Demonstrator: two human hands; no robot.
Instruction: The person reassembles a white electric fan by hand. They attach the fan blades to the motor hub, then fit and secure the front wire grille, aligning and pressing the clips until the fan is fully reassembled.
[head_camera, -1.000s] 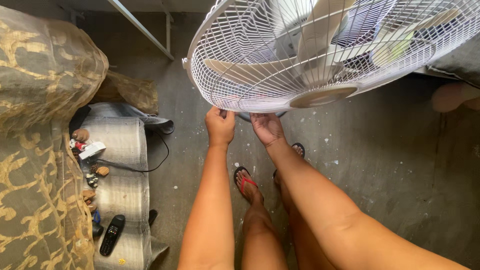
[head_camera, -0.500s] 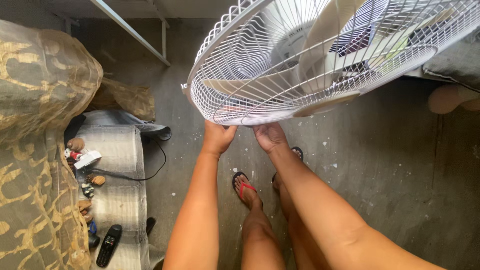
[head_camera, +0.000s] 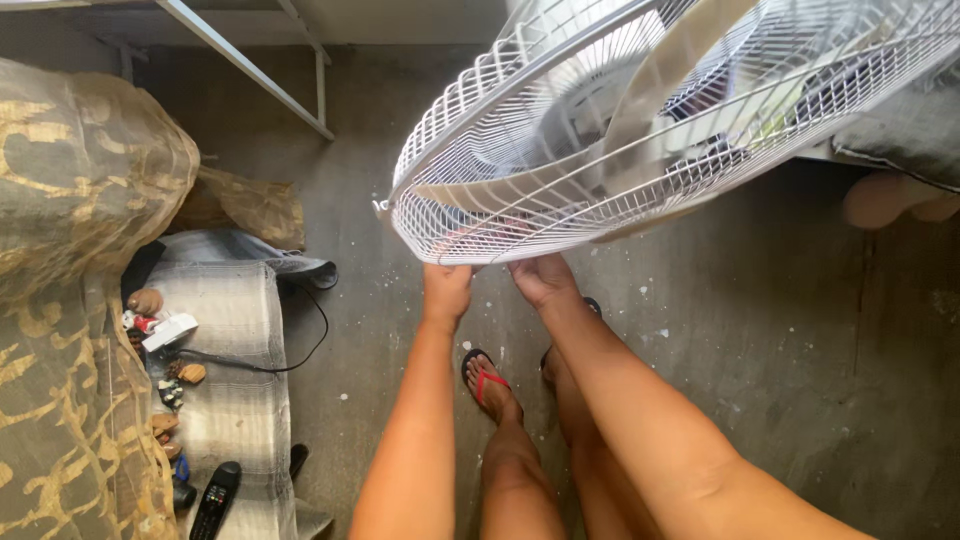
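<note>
A large white fan (head_camera: 640, 120) with a wire cage and pale blades fills the top right, tilted toward me. My left hand (head_camera: 447, 285) reaches up under the lower rim of the cage, its fingers hidden behind the wires. Beside it, my right hand (head_camera: 543, 278) also presses against the cage's lower rim, fingertips hidden. Whether either hand grips the wires cannot be made out. My feet in red-strapped sandals (head_camera: 486, 378) stand on the grey concrete floor below.
A gold-patterned sheer curtain (head_camera: 70, 260) hangs at the left. Below it a striped cushion (head_camera: 235, 400) carries a black remote (head_camera: 209, 510), a black cable (head_camera: 290, 350) and small trinkets. A metal frame (head_camera: 250, 70) crosses the top left. Another cushion (head_camera: 900, 130) lies at the right.
The fan cage has tilted further and its lower rim has dropped in view. Both hands have moved lower with it, their fingers now more hidden behind the rim.
</note>
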